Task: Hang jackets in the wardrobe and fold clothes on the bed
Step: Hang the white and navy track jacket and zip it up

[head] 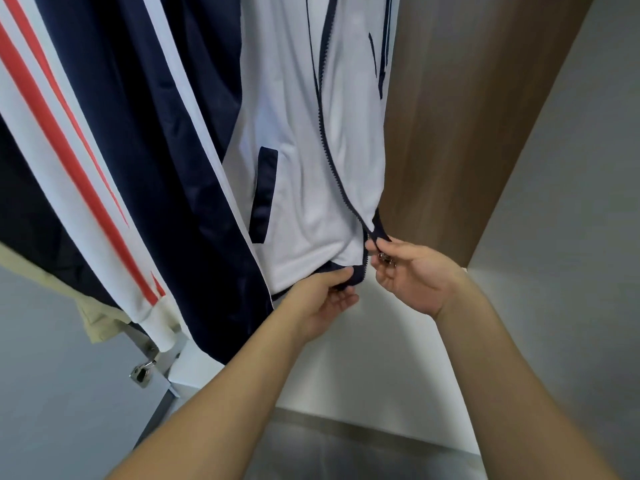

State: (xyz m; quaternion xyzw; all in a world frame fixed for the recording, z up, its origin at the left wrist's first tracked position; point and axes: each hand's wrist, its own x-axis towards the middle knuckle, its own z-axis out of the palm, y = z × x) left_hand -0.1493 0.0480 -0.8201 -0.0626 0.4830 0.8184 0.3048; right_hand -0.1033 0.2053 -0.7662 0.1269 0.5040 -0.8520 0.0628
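The brown wood-grain wardrobe side panel (460, 126) is rising at the right of the view, with a pale grey wall (571, 209) lying beyond it and a white inner floor panel (346, 358) sitting below the hanging clothes. A grey metal bracket (162, 386) is standing at the lower left, and a small silver padlock (142, 370) is hanging against it. The navy satin jacket with white and red sleeve stripes (145, 133) is hanging at the left and filling most of that side; a beige garment (93, 323) is showing beneath its cuff. Just beside it, toward the right, the white zip-front jacket with navy trim (294, 150) is hanging inside the wardrobe, its front lying open along the navy zipper (327, 147). The left hand (322, 299) is gripping the navy hem of the white jacket, fingers curled under the fabric and thumb lying on top. The right hand (412, 271) is pinching the small metal zipper pull (384, 258) at the bottom of the other front edge, with the remaining fingers curling loosely. The two hands are sitting near each other at the jacket's lower edge.
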